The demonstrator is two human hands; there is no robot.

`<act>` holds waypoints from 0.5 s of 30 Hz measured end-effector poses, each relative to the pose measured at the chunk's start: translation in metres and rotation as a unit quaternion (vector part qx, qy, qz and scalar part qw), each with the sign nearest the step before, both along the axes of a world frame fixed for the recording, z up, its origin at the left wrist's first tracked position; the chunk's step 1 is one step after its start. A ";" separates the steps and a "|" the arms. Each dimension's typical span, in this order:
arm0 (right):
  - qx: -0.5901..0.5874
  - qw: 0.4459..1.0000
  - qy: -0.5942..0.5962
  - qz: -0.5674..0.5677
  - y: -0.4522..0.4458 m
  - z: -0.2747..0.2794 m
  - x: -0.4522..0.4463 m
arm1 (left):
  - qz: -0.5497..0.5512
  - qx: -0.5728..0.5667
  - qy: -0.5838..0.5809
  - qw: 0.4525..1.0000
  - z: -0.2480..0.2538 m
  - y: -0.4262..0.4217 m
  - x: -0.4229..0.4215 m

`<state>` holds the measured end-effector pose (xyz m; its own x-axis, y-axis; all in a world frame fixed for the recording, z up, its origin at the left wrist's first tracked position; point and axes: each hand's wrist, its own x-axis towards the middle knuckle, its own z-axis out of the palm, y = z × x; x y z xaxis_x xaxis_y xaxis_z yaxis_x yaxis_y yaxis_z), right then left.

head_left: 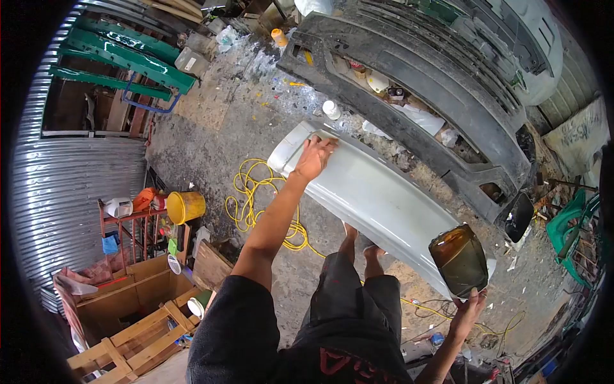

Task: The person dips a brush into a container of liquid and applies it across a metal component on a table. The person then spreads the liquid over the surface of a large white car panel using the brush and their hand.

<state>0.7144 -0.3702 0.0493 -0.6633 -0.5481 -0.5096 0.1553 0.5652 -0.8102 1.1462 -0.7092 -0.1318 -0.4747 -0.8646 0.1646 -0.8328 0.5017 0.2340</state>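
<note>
A long, glossy, pale grey-white car bumper panel (377,192) stretches diagonally across the middle. My left hand (313,159) lies on its far left end, fingers stretched over the surface; whether anything thin is under them is hidden. At the panel's near right end is a squarish, see-through container (459,261), dark amber, with what looks like brown liquid inside. My right hand (470,312) grips its lower rim, thumb against the edge. What supports the panel is hidden.
Behind the panel lies a large black bumper (409,83). A white bottle (331,109) stands between them. A coiled yellow hose or cable (246,192) lies on the floor at left. Beyond it are a yellow bucket (185,207) and a wooden crate (128,345). Bare feet are under the panel's near edge.
</note>
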 end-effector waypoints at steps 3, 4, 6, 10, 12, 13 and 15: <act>-0.011 1.000 -0.012 -0.011 0.004 -0.002 -0.001 | 0.044 0.090 0.057 0.993 0.013 0.007 0.002; -0.009 1.000 -0.016 -0.018 0.004 -0.003 -0.002 | 0.071 0.063 0.032 0.995 0.009 0.003 0.008; -0.005 0.999 -0.017 -0.027 0.005 -0.003 -0.004 | 0.080 0.042 -0.010 0.996 0.002 0.001 0.010; -0.036 0.999 -0.012 -0.020 0.001 -0.004 -0.001 | -0.034 0.057 0.011 0.998 -0.001 0.026 -0.017; -0.062 0.998 -0.024 -0.024 -0.002 -0.005 -0.001 | -0.005 0.098 0.049 0.994 0.020 0.034 -0.027; -0.050 0.998 -0.023 -0.018 -0.001 -0.006 -0.002 | 0.023 0.139 0.089 0.986 0.025 0.035 -0.030; -0.036 0.999 -0.019 -0.012 0.001 -0.005 -0.005 | 0.041 0.026 0.236 0.971 -0.009 0.019 -0.006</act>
